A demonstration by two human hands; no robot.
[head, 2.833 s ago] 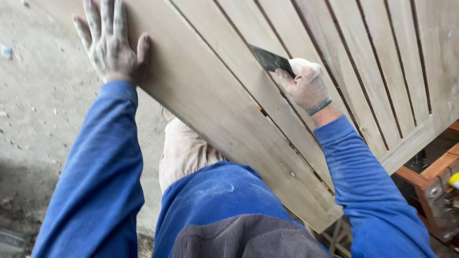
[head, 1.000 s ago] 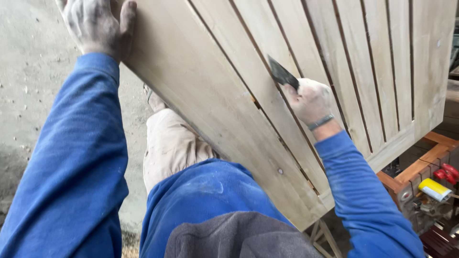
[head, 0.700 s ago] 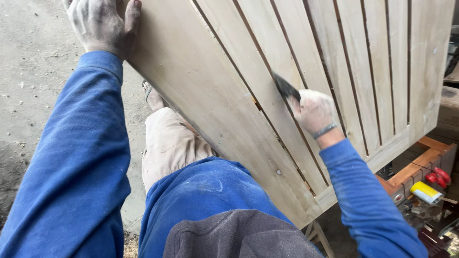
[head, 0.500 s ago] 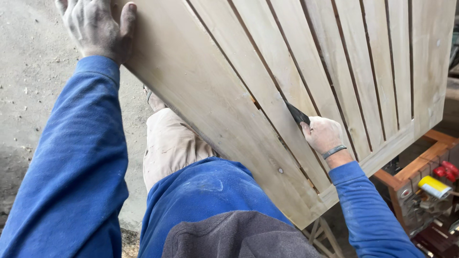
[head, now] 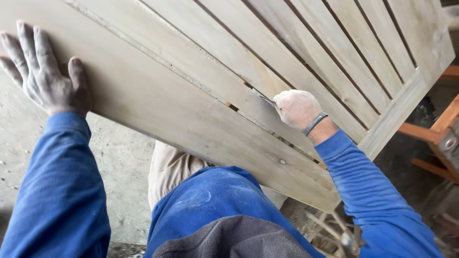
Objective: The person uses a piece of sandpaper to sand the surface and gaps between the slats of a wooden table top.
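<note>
The big pale slatted wooden panel (head: 201, 110) is tilted across the person's lap, its wide bottom rail running from the upper left down to the lower right corner, where it ends just above a beige trouser knee (head: 169, 169). The left hand (head: 45, 76) lies flat on the panel's left edge, fingers spread apart and pointing up, palm pressing the wood, not gripping anything. The right hand (head: 299, 109) is curled tight around a small metal-bladed scraper tool (head: 263, 98) (you only see a bit of the blade poking out left of the knuckles, the handle is hidden in the fist). The blade tip sits right at the gap between the wide rail and the first slat, roughly the middle of the panel's length. There's a dark band (head: 314, 123) on that wrist, and both arms are in blue sleeves (head: 62, 191) dusted with pale powder. A screw head (head: 282, 161) shows in the rail toward the lower right corner. Beyond the panel's right edge there's some orange-brown wooden framing (head: 440, 129), and grey concrete floor (head: 119, 157) under the left side.
</note>
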